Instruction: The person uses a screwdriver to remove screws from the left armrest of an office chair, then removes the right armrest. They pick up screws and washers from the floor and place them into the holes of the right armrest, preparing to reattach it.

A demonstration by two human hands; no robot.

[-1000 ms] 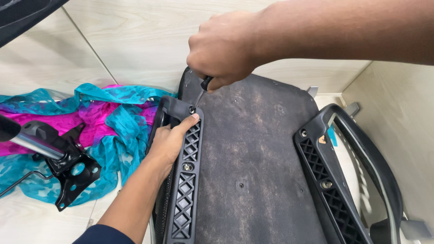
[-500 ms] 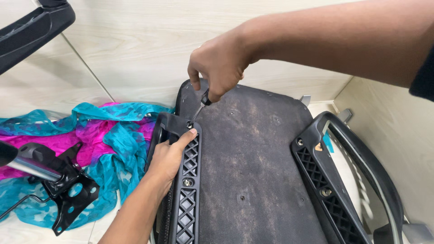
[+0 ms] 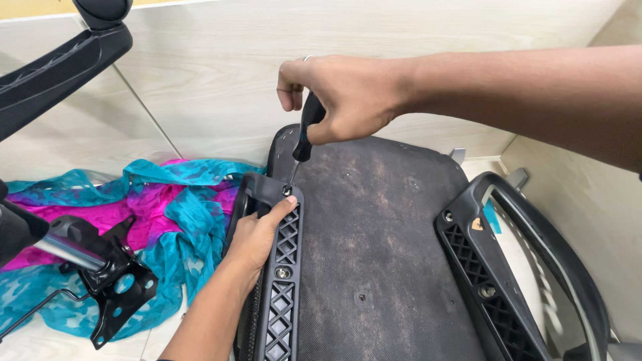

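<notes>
**A:** ok so where are we at; our right hand (image 3: 348,97) is wrapped tight around the black-handled screwdriver (image 3: 302,137), fingers fully curled, index a bit lifted; the tip sits on the top screw (image 3: 287,190) of the left black plastic lattice armrest bracket (image 3: 284,267).

**B:** yep; and our left hand (image 3: 257,237) is gripping that same bracket from the side, fingers tucked under the edge so we can't see them, thumb pressed flat on top just below the screw; so it's closed on the bracket.

**A:** the bracket lies along the left edge of the upturned dusty black fabric-covered seat underside (image 3: 381,254); a second screw (image 3: 283,273) shows lower down on it; the matching right black armrest with its curved loop (image 3: 521,267) lies along the other edge.

**B:** off to the left we've got the crumpled teal and magenta cloth (image 3: 167,214) on the pale floor; the black metal tilt mechanism with its silver gas cylinder (image 3: 93,267) lies on top of it; a black chair base leg (image 3: 60,67) crosses the top left corner.
</notes>
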